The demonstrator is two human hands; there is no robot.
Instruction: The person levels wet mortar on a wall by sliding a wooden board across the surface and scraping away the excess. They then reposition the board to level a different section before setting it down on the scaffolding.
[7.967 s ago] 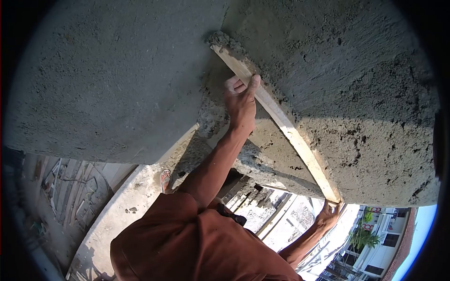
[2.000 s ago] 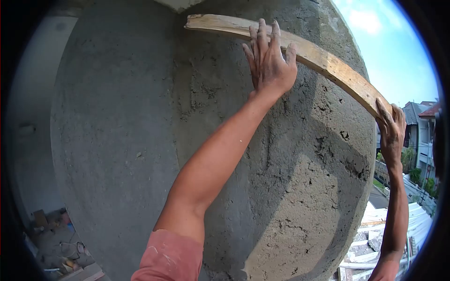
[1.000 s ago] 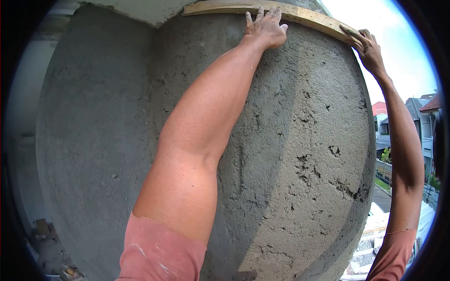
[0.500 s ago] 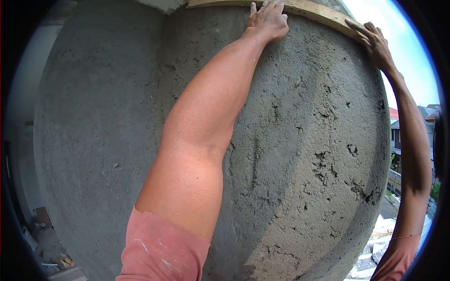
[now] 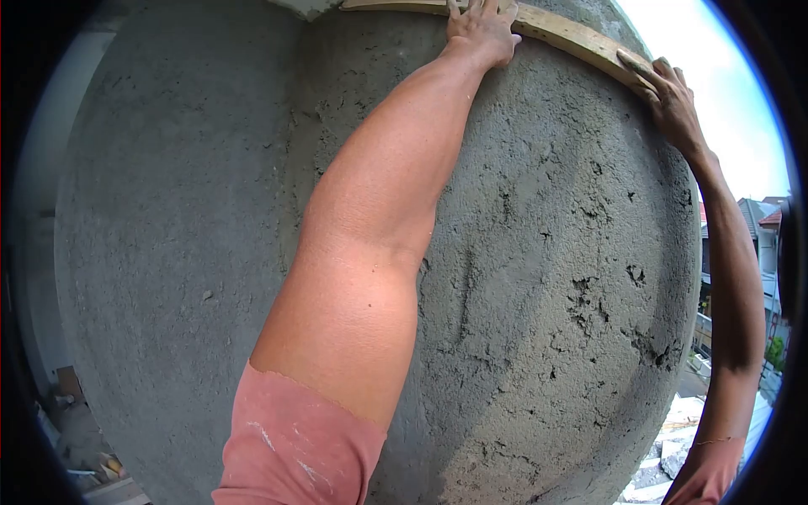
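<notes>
A long wooden batten (image 5: 572, 35) lies across the top of a rough grey mortar-covered wall (image 5: 522, 252), looking curved through the wide lens. My left hand (image 5: 483, 34) reaches up to its middle, with fingers bent over the wood. Farther right, close to the wall's outer edge, my right hand (image 5: 672, 103) grips the batten near its right end, fingers partly extended along it. Pits and cracks mark the wall below the batten on the right. The surface to the left is smoother. My left forearm hides part of the wall between them.
Past the wall's right edge are houses (image 5: 762, 227) and pale rubble or boards (image 5: 665, 454) far below. At lower left, small debris (image 5: 109, 465) and a brown box-like piece (image 5: 69, 381) sit on the floor. A pale broken edge (image 5: 305, 8) shows at the top.
The view has shifted slightly, and my left arm appears a little farther right. Both hands stay on the batten, which shows little movement against the wall.
</notes>
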